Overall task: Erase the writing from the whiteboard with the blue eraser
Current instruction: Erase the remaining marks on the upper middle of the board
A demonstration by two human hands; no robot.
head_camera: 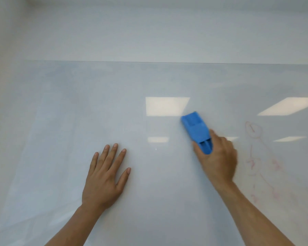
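A glossy whiteboard lies flat and fills most of the view, its smooth pale surface mirroring rectangular ceiling lights. The right hand grips the near end of the blue eraser, thumb on one side and fingers curled round the other; the eraser is an oblong block with rounded corners and a slotted plastic back, its far end pointing away and to the left, and it sits on the board just below one bright reflection. To the right of that hand, faint red writing shows as thin, smeared loops and strokes running down the board's right side. The left hand rests palm down on the board, fingers straight and spread, holding nothing, well apart from the eraser.
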